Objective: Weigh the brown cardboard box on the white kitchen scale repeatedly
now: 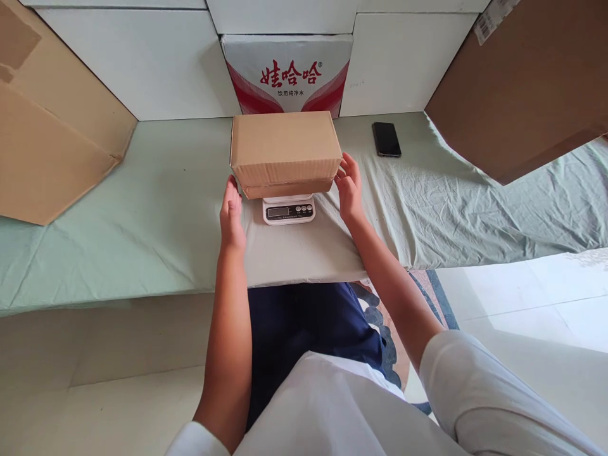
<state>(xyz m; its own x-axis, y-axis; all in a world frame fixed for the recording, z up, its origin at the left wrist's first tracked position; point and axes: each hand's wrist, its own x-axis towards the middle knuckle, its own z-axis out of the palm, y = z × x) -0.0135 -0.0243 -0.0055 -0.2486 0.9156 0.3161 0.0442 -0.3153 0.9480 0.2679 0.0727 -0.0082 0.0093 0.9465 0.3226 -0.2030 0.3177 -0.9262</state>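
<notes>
A closed brown cardboard box (285,142) sits over a small white kitchen scale (289,211), hiding its weighing plate. Only the front panel of the scale shows, with a dark display and several round buttons; I cannot read any figure. At the box's left side, my left hand (232,215) has its fingers against the lower corner, the thumb towards me. My right hand (349,188) holds the opposite side, fingers bent along the right edge. Some fingertips of both hands are hidden by the box.
A black phone (386,139) lies on the pale green cloth (180,190) to the right. Behind stands a white and red carton (289,63) between white cartons (142,63). Large brown cartons flank the surface at left (52,133) and right (532,88).
</notes>
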